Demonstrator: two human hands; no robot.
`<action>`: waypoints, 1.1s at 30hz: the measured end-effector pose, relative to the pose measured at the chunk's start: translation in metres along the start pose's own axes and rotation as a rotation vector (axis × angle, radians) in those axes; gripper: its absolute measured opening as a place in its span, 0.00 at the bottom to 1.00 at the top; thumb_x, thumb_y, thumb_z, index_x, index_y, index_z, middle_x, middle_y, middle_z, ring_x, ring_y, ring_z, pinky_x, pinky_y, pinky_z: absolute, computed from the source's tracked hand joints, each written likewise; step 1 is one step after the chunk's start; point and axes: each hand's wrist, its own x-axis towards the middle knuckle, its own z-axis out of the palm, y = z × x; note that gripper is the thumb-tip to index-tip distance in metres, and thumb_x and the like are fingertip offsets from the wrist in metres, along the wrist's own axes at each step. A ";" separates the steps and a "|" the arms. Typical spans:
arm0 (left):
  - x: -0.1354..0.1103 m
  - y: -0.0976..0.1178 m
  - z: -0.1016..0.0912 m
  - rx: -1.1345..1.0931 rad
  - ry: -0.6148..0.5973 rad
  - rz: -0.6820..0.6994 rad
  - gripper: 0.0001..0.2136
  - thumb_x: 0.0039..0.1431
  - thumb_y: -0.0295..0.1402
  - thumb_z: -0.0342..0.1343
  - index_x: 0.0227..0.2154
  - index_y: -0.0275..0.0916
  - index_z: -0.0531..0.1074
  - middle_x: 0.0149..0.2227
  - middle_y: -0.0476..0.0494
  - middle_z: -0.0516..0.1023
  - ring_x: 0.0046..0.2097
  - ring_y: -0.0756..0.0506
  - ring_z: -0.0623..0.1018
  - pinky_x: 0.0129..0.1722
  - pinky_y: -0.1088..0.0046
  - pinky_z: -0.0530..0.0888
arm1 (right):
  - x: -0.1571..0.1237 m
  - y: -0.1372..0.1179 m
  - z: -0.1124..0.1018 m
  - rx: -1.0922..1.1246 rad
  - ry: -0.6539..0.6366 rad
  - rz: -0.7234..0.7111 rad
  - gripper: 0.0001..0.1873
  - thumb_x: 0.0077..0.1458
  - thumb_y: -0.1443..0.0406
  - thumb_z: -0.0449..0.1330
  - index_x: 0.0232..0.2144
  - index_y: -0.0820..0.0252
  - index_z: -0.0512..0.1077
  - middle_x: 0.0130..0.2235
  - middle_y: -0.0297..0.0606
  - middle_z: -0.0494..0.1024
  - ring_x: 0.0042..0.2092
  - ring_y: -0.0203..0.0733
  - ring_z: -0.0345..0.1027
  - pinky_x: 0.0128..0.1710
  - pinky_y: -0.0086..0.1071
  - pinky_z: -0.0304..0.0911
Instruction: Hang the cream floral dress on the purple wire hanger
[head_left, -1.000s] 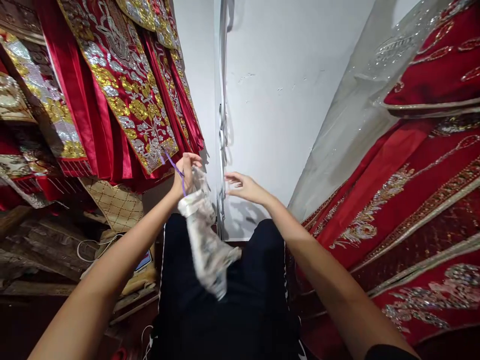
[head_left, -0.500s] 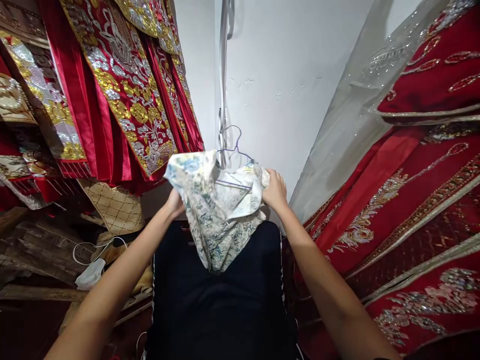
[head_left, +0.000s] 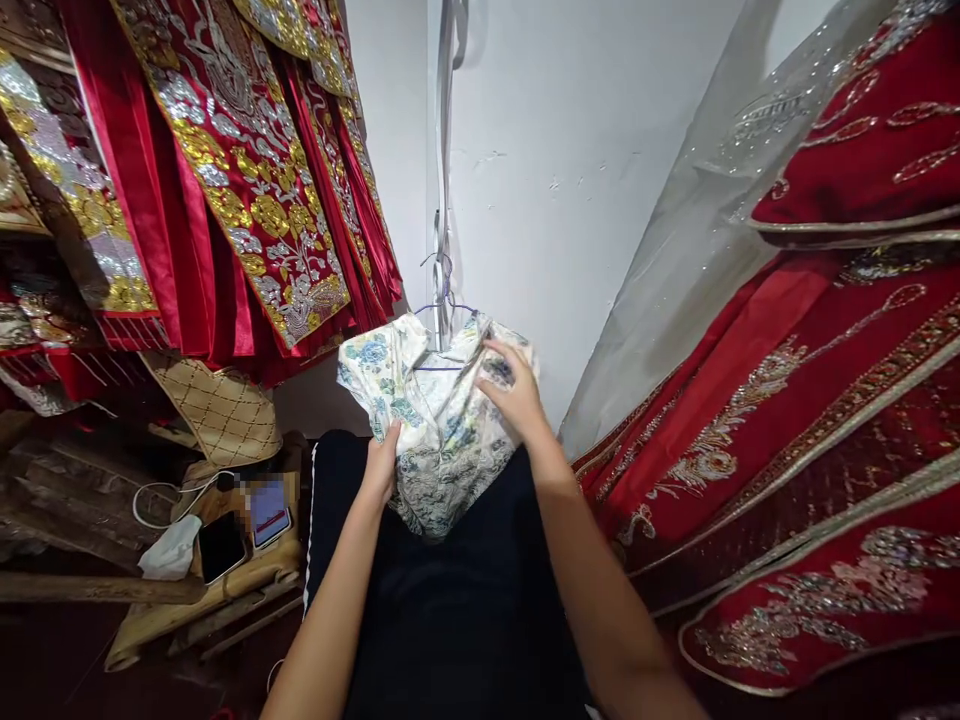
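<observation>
A short-sleeved floral shirt (head_left: 435,430) in cream, blue and green hangs over my lap on a thin purple hanger (head_left: 469,308). The hanger's hook rises beside a white strip (head_left: 442,190); whether it is caught there I cannot tell. My left hand (head_left: 382,460) grips the shirt's side below the sleeve, thumb in front and the other fingers hidden behind the cloth. At the collar, on the other side, my right hand (head_left: 517,390) touches the fabric with thumb and forefinger apart.
Red embroidered garments hang at the left (head_left: 270,215) and the right (head_left: 720,440). A sheer, glittery white fabric (head_left: 645,300) hangs before the wall. On a wooden stand (head_left: 247,590) at lower left lie a dark phone (head_left: 223,547), a lit phone (head_left: 268,512), white tissue (head_left: 171,550) and a cable (head_left: 150,510).
My left hand has shifted right and down along the shirt's side. My right hand has moved from the sleeve to the collar, its fingers parting. The shirt now faces me more squarely.
</observation>
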 end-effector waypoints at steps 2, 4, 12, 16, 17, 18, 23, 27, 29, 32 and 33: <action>-0.008 -0.003 0.003 -0.043 0.008 -0.068 0.28 0.56 0.47 0.64 0.56 0.37 0.72 0.55 0.33 0.78 0.63 0.36 0.72 0.64 0.56 0.68 | -0.038 0.007 0.035 0.187 0.139 0.268 0.17 0.59 0.54 0.56 0.46 0.56 0.72 0.48 0.43 0.77 0.50 0.50 0.70 0.51 0.43 0.64; -0.014 -0.001 0.007 -0.106 -0.033 -0.116 0.27 0.55 0.46 0.65 0.54 0.37 0.72 0.53 0.33 0.79 0.60 0.35 0.75 0.61 0.56 0.71 | -0.075 0.014 0.073 0.270 0.042 0.569 0.17 0.60 0.50 0.55 0.34 0.58 0.71 0.35 0.41 0.77 0.38 0.46 0.71 0.39 0.38 0.65; -0.016 0.000 0.006 -0.173 -0.103 -0.037 0.21 0.58 0.47 0.61 0.49 0.39 0.72 0.45 0.37 0.82 0.51 0.38 0.80 0.52 0.58 0.76 | -0.114 0.020 0.116 0.832 -0.486 0.831 0.16 0.54 0.53 0.60 0.25 0.59 0.67 0.25 0.33 0.70 0.24 0.32 0.61 0.24 0.27 0.53; -0.018 -0.018 -0.009 0.205 0.346 0.400 0.23 0.60 0.43 0.58 0.56 0.43 0.63 0.55 0.35 0.73 0.60 0.38 0.72 0.59 0.57 0.70 | -0.116 0.024 0.103 0.799 -0.438 0.846 0.14 0.52 0.56 0.61 0.25 0.59 0.68 0.23 0.31 0.69 0.23 0.31 0.59 0.23 0.27 0.51; -0.019 -0.023 -0.012 0.352 0.425 0.489 0.25 0.59 0.42 0.59 0.57 0.43 0.62 0.57 0.34 0.70 0.61 0.37 0.69 0.61 0.55 0.67 | -0.119 0.025 0.103 0.764 -0.418 0.855 0.13 0.53 0.56 0.61 0.24 0.59 0.68 0.23 0.31 0.68 0.23 0.31 0.58 0.22 0.27 0.50; -0.021 -0.028 -0.013 0.490 0.448 0.555 0.26 0.58 0.41 0.60 0.57 0.42 0.61 0.58 0.32 0.67 0.63 0.35 0.66 0.62 0.53 0.64 | -0.121 0.026 0.103 0.733 -0.400 0.863 0.13 0.53 0.57 0.60 0.23 0.59 0.67 0.22 0.31 0.68 0.22 0.31 0.57 0.22 0.27 0.49; -0.029 -0.047 0.001 0.722 0.031 0.607 0.19 0.58 0.34 0.57 0.52 0.41 0.65 0.53 0.34 0.70 0.58 0.35 0.69 0.60 0.54 0.64 | -0.125 0.026 0.104 0.660 -0.400 0.842 0.14 0.54 0.60 0.59 0.20 0.60 0.68 0.17 0.30 0.65 0.19 0.30 0.53 0.21 0.27 0.46; -0.033 -0.047 0.013 0.605 -0.325 0.467 0.07 0.63 0.31 0.50 0.43 0.41 0.67 0.40 0.42 0.75 0.45 0.42 0.76 0.47 0.65 0.71 | -0.118 0.023 0.096 0.569 -0.458 0.721 0.14 0.54 0.61 0.59 0.20 0.61 0.71 0.16 0.32 0.67 0.19 0.31 0.55 0.22 0.28 0.49; -0.035 -0.042 0.014 0.587 -0.409 0.428 0.04 0.63 0.32 0.50 0.40 0.41 0.68 0.38 0.44 0.75 0.42 0.43 0.76 0.44 0.68 0.71 | -0.114 0.022 0.089 0.544 -0.464 0.686 0.13 0.54 0.61 0.59 0.21 0.62 0.74 0.16 0.33 0.69 0.19 0.32 0.55 0.22 0.28 0.49; -0.039 -0.036 0.015 0.592 -0.421 0.405 0.04 0.63 0.32 0.50 0.37 0.41 0.69 0.37 0.45 0.76 0.40 0.44 0.76 0.41 0.69 0.71 | -0.112 0.021 0.082 0.580 -0.455 0.720 0.13 0.52 0.59 0.61 0.23 0.63 0.76 0.17 0.34 0.71 0.19 0.31 0.55 0.21 0.28 0.48; -0.040 -0.035 0.016 0.589 -0.400 0.394 0.04 0.63 0.32 0.50 0.37 0.41 0.69 0.36 0.45 0.77 0.39 0.44 0.76 0.41 0.69 0.71 | -0.112 0.021 0.081 0.611 -0.453 0.750 0.13 0.52 0.58 0.62 0.24 0.63 0.77 0.18 0.35 0.71 0.19 0.31 0.54 0.21 0.27 0.47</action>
